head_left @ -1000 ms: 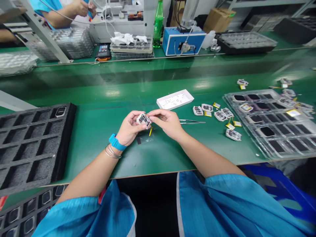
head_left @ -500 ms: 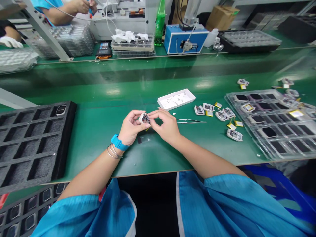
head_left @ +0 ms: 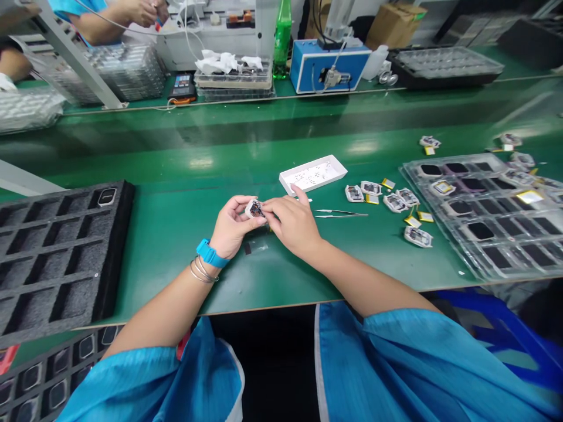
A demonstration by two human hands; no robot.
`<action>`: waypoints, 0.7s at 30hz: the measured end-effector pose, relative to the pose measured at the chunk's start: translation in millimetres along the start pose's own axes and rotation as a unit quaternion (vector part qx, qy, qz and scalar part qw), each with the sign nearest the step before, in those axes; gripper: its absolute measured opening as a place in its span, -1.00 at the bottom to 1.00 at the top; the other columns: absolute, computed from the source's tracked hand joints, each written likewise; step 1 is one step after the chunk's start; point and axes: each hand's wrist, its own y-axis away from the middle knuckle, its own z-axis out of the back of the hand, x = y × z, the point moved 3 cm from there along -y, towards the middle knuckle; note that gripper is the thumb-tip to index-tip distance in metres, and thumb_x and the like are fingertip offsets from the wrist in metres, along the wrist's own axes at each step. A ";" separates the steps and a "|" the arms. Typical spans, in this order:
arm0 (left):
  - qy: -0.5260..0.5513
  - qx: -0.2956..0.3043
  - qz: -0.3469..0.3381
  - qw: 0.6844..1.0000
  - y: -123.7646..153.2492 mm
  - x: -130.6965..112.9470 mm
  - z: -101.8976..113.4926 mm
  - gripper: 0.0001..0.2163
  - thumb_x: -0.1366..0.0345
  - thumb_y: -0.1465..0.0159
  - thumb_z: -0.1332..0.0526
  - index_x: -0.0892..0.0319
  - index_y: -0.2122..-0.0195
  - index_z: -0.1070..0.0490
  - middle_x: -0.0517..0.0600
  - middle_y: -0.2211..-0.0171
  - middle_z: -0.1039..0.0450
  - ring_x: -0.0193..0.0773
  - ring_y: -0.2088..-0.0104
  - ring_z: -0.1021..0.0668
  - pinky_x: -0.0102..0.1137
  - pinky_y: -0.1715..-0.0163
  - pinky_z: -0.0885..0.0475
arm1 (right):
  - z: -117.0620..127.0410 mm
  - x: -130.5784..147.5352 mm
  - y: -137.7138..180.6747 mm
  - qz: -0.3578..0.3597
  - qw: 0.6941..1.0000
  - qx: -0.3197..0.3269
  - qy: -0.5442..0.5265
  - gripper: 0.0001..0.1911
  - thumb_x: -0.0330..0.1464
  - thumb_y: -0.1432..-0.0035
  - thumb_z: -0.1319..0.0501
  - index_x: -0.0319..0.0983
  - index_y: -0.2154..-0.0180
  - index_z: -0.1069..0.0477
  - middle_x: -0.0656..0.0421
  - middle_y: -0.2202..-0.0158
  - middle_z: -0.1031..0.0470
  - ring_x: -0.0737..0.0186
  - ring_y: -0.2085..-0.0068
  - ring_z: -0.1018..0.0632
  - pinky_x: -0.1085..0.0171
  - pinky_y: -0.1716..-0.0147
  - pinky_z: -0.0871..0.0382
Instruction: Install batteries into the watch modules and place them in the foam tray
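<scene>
My left hand [head_left: 231, 224] grips a white smartwatch case [head_left: 254, 208] by its rim, with the open side and its dark inner parts facing up. At the case's right edge, the fingertips of my right hand [head_left: 292, 223] are pinched together; what lies between them is hidden. A bit of yellow shows just under those fingers. Tweezers [head_left: 341, 213] lie on the green bench right of my right hand. Behind that hand is a shallow white box [head_left: 336, 168] with tiny parts in it. A small dark piece [head_left: 247, 248] and clear film lie below my hands.
Several open watch cases [head_left: 394, 203] with yellow-edged batteries [head_left: 425, 217] lie to the right, beside stacked clear trays [head_left: 475, 275] of dark screens. A black foam tray [head_left: 121, 234] at left holds one watch [head_left: 107, 197]. On the back ledge stand a blue machine [head_left: 303, 67] and a green bottle [head_left: 281, 41].
My right hand has turned over the case, its fingers now bunched closer at the rim and its index finger raised. The case has tilted slightly in my left hand.
</scene>
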 end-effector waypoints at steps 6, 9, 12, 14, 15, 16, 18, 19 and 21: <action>0.010 0.030 0.019 0.999 0.5 -8.9 1.9 -0.44 0.24 0.13 -0.58 0.12 0.12 -0.40 -0.05 0.23 -0.57 -0.32 0.32 -0.62 -0.45 0.32 -0.57 | -14.1 -20.8 -3.2 -0.179 0.889 0.093 -0.411 -0.57 -0.23 0.00 -0.41 -0.12 0.13 -0.32 0.19 0.17 -0.60 0.21 0.13 -0.63 0.14 0.07 -0.53; 0.013 0.038 0.011 0.999 -2.1 -13.4 6.6 -0.40 0.22 0.12 -0.57 0.08 0.08 -0.37 -0.08 0.24 -0.56 -0.30 0.32 -0.63 -0.44 0.34 -0.58 | -22.5 -22.3 -0.7 -0.230 0.824 0.173 -0.487 -0.37 -0.34 0.16 -0.50 -0.13 0.06 -0.28 0.23 0.20 -0.61 0.25 0.16 -0.65 0.15 0.05 -0.53; 0.017 0.045 0.016 0.999 -3.9 -16.1 10.1 -0.37 0.21 0.14 -0.58 0.06 0.07 -0.34 -0.10 0.25 -0.55 -0.29 0.33 -0.63 -0.47 0.41 -0.57 | -23.0 -21.6 1.0 -0.257 0.809 0.199 -0.490 -0.46 -0.36 0.13 -0.48 -0.18 0.11 -0.33 0.28 0.34 -0.61 0.29 0.26 -0.65 0.18 0.07 -0.53; 0.023 0.039 0.023 0.999 -4.5 -17.2 11.6 -0.32 0.22 0.17 -0.59 0.04 0.04 -0.30 -0.11 0.26 -0.55 -0.30 0.35 -0.63 -0.51 0.45 -0.55 | -20.1 -20.7 0.3 -0.257 0.814 0.206 -0.479 -0.53 -0.35 0.11 -0.47 -0.20 0.15 -0.37 0.29 0.39 -0.60 0.32 0.32 -0.64 0.22 0.11 -0.52; 0.026 0.036 0.027 0.999 -4.7 -17.4 12.1 -0.29 0.22 0.18 -0.59 0.02 0.02 -0.28 -0.12 0.28 -0.55 -0.31 0.35 -0.63 -0.52 0.47 -0.55 | -18.0 -20.4 -0.6 -0.254 0.819 0.204 -0.472 -0.55 -0.34 0.11 -0.47 -0.21 0.16 -0.38 0.29 0.41 -0.60 0.33 0.34 -0.63 0.23 0.14 -0.53; 0.027 0.034 0.032 0.999 -4.9 -17.3 12.5 -0.27 0.22 0.19 -0.59 0.01 0.02 -0.26 -0.13 0.28 -0.55 -0.30 0.36 -0.63 -0.52 0.47 -0.55 | -15.8 -20.3 -1.7 -0.251 0.825 0.199 -0.465 -0.56 -0.32 0.11 -0.48 -0.21 0.17 -0.40 0.30 0.42 -0.59 0.33 0.36 -0.63 0.24 0.16 -0.53; 0.025 0.037 0.042 0.998 -5.5 -16.2 13.3 -0.25 0.19 0.20 -0.60 0.01 0.03 -0.24 -0.12 0.29 -0.55 -0.29 0.36 -0.64 -0.51 0.47 -0.55 | -11.6 -20.5 -3.9 -0.245 0.838 0.179 -0.454 -0.56 -0.29 0.13 -0.49 -0.21 0.20 -0.41 0.30 0.44 -0.57 0.34 0.38 -0.61 0.25 0.20 -0.53; 0.022 0.041 0.045 0.998 -6.0 -15.4 13.8 -0.26 0.18 0.20 -0.59 0.02 0.03 -0.24 -0.12 0.29 -0.56 -0.29 0.36 -0.64 -0.51 0.46 -0.56 | -9.8 -20.7 -4.9 -0.243 0.845 0.166 -0.448 -0.56 -0.27 0.13 -0.50 -0.21 0.21 -0.42 0.30 0.44 -0.57 0.34 0.40 -0.61 0.26 0.23 -0.53; 0.016 0.050 0.047 0.998 -7.0 -13.7 15.3 -0.28 0.18 0.18 -0.59 0.04 0.05 -0.24 -0.12 0.28 -0.55 -0.29 0.35 -0.64 -0.51 0.46 -0.56 | -6.6 -21.2 -6.5 -0.234 0.860 0.134 -0.434 -0.54 -0.22 0.14 -0.50 -0.21 0.22 -0.42 0.30 0.45 -0.55 0.35 0.43 -0.59 0.27 0.28 -0.53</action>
